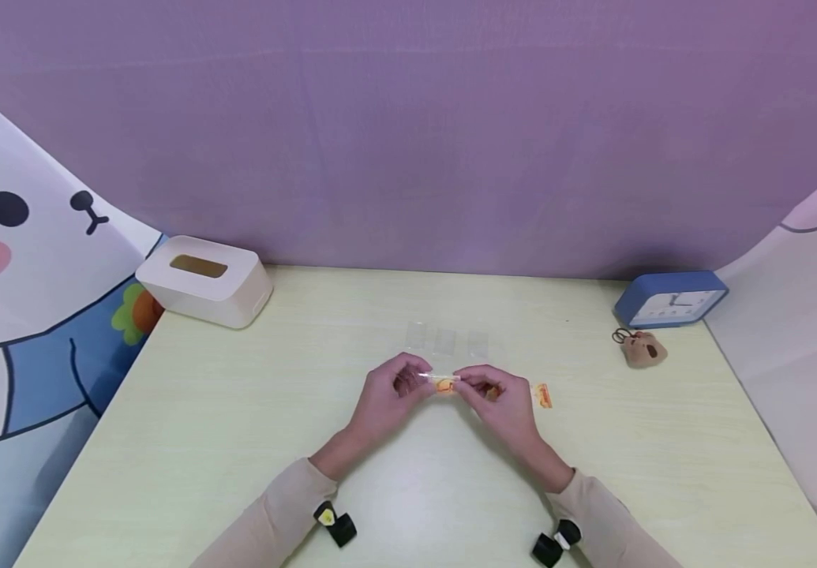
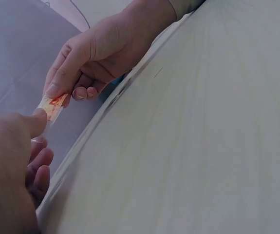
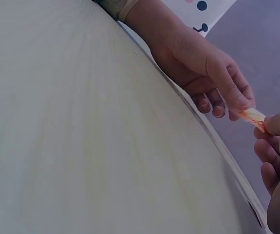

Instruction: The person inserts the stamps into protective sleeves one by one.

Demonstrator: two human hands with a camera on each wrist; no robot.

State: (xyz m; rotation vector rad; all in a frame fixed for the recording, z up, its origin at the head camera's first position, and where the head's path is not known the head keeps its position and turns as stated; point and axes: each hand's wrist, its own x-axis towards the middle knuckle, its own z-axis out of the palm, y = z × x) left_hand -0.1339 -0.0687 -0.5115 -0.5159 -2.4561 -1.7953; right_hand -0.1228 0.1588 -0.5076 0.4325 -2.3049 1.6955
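Note:
Between both hands, just above the table, is a small orange-and-white printed slip [image 1: 444, 385] with transparent film at its left side. My left hand [image 1: 391, 392] pinches one end between thumb and fingers, and my right hand [image 1: 500, 401] pinches the other. In the left wrist view the printed slip [image 2: 55, 106] shows orange marks on a pale ground. Whether it is inside the film I cannot tell. Several transparent rectangular pieces [image 1: 444, 341] lie in a row just beyond the hands. A second orange slip [image 1: 544, 395] lies right of my right hand, partly hidden by it.
A white tissue box [image 1: 204, 280] stands at the table's back left. At the back right are a blue clock [image 1: 672, 300] and, in front of it, a small brown keychain toy [image 1: 644, 349]. A purple curtain [image 1: 451, 142] hangs behind the pale table [image 1: 202, 442].

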